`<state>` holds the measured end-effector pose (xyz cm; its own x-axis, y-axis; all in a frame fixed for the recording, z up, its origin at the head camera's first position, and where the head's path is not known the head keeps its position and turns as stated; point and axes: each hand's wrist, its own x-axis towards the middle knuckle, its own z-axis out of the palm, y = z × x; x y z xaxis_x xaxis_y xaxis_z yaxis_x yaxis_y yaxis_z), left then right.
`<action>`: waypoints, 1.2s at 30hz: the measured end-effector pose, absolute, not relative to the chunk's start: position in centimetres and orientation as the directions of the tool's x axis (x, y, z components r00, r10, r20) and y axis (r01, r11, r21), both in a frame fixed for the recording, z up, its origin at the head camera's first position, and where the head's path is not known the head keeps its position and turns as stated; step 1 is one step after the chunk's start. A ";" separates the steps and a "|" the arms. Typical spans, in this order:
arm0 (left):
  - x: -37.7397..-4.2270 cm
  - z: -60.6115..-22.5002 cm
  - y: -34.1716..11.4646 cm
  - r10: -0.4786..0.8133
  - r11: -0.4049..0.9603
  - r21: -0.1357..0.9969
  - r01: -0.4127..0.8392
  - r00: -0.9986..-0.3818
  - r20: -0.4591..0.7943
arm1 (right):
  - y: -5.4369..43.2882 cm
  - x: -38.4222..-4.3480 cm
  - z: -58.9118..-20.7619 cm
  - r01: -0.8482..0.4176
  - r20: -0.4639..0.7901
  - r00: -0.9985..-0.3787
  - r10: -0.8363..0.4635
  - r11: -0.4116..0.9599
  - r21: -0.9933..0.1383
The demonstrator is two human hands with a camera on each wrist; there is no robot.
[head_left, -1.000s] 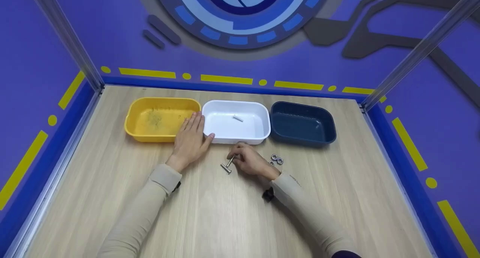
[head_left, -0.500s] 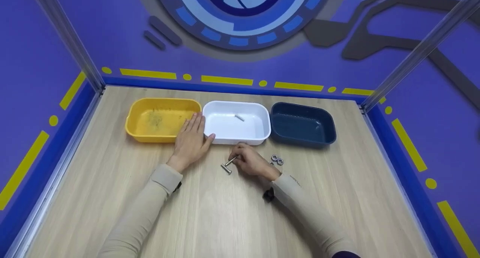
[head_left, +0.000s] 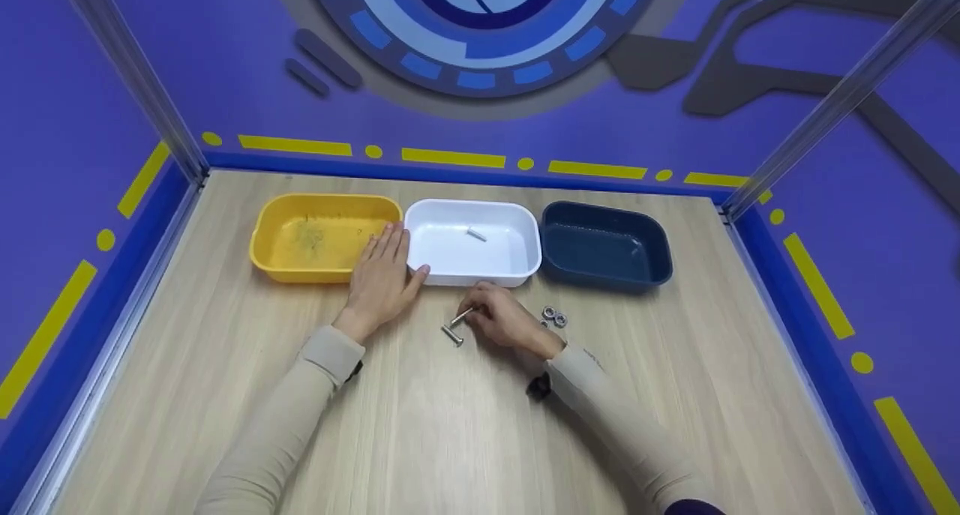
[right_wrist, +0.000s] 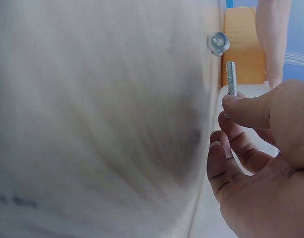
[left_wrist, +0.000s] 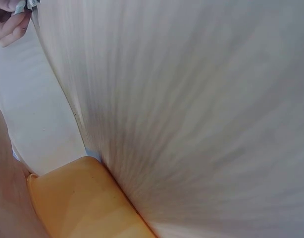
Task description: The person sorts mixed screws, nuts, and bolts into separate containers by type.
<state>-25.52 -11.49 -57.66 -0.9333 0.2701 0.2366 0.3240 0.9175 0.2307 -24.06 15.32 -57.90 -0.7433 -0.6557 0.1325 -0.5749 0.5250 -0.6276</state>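
Observation:
Between thumb and fingertips my right hand (head_left: 504, 318) pinches a metal bolt (head_left: 464, 315), just in front of the white container (head_left: 472, 280). In the right wrist view the bolt's threaded shank (right_wrist: 231, 78) sticks out past the thumb; its other end is hidden by the fingers. A second bolt (head_left: 452, 336) lies on the table close to the held one. My left hand (head_left: 381, 279) rests, fingers extended, across the adjoining rims of the yellow container (head_left: 300, 276) and the white one. One more bolt (head_left: 476, 234) lies inside the white container.
A dark blue container (head_left: 606, 281) stands right of the white one, completing a row along the back of the table. Several nuts (head_left: 560, 319) sit by my right wrist, one partly hidden. Purple panels (head_left: 480, 136) wall in the table at the back and sides.
The bolt in my right hand has turned a little, and its free end now points more to the lower left. My left hand keeps its place.

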 end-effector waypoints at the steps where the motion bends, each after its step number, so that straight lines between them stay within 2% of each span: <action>1: -25.5 -57.7 -11.5 0.271 0.919 0.227 0.323 -0.934 0.233 | 15.3 -24.0 -57.7 -0.573 0.133 -0.744 -0.655 0.522 -0.632; 16: -25.6 -57.6 -11.5 0.269 0.918 0.236 0.317 -0.939 0.215 | 15.1 -24.0 -55.8 -0.559 0.128 -0.743 -0.657 0.504 -0.658; 23: -25.6 -57.5 -11.4 0.267 0.918 0.236 0.317 -0.938 0.223 | 14.9 -24.2 -54.4 -0.587 0.160 -0.730 -0.665 0.489 -0.645; 36: -25.5 -57.6 -11.4 0.270 0.921 0.224 0.317 -0.938 0.217 | 15.1 -25.5 -53.1 -0.602 0.238 -0.752 -0.615 0.493 -0.628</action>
<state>-25.51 -11.37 -57.62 -0.9381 0.2698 0.2172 0.3170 0.9215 0.2244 -25.46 15.09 -53.13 -0.7518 -0.6150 0.2378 -0.6021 0.4933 -0.6278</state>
